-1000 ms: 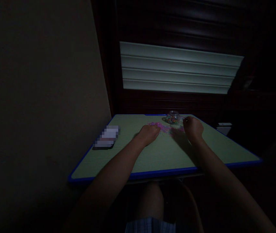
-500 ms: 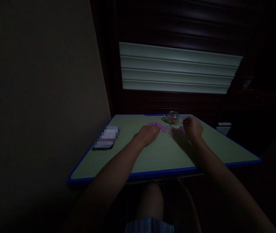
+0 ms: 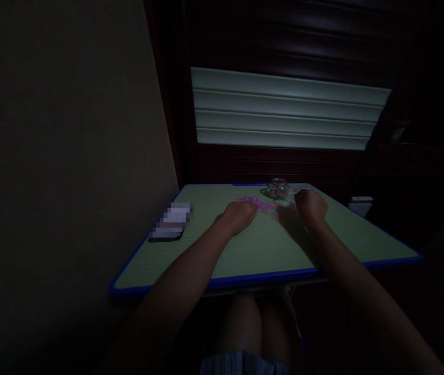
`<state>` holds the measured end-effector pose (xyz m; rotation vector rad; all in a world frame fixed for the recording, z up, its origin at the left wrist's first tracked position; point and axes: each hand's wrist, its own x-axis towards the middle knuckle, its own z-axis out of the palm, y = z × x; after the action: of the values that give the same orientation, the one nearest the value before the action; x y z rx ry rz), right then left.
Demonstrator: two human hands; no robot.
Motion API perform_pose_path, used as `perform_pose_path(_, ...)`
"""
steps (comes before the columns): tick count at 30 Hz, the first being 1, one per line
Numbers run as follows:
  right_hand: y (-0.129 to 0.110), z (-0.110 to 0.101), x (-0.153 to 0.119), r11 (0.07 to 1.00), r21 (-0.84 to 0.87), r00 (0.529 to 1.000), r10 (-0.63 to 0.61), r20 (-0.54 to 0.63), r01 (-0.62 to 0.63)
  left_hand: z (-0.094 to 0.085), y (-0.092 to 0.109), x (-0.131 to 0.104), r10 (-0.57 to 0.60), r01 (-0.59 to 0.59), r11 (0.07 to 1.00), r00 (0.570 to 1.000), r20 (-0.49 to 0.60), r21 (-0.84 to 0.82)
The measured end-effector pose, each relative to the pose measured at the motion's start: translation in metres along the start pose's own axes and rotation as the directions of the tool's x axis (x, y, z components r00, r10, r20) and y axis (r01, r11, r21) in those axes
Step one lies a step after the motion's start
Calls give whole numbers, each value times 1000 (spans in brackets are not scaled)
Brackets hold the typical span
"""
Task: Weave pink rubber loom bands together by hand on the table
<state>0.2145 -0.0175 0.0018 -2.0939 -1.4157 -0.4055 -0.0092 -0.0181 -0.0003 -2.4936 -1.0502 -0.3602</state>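
Observation:
A spread of small pink and pale loops (image 3: 266, 207) lies on the light green table (image 3: 264, 250). My left hand (image 3: 240, 215) rests at the near left side of the loops, fingers curled closed; what they hold, if anything, is hidden. My right hand (image 3: 311, 207) is raised a little at the right of the loops, its fingers closed, and its contents are too small and dark to tell. Behind, between the hands, stands a clear glass jar (image 3: 278, 189) with many-coloured small bands inside.
A blurred-out flat object, perhaps a phone (image 3: 172, 221), lies near the table's left edge. The table has a blue rim (image 3: 261, 278). A wall (image 3: 69, 156) rises at the left, and a slatted panel (image 3: 284, 112) is behind. My legs are under the table.
Both hands keep almost the same places and closed shape. Below the table, a second leg now shows beside the first.

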Motion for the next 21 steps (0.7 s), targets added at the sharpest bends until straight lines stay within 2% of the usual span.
perform_pose_path(12,1,1,1,1000,-13,1000,-15,-1,15,-2,1,0,-3,3,1000,1000,-1,5)
perform_pose_path(18,-3,-3,-2,994,-21,994,-103,-23,103,-3,1,1,6,-6,1000,1000,-2,1)
perform_pose_path(21,-7,-5,-4,991,-7,991,-133,11,133,-2,1,1,7,-7,1000,1000,1,-3)
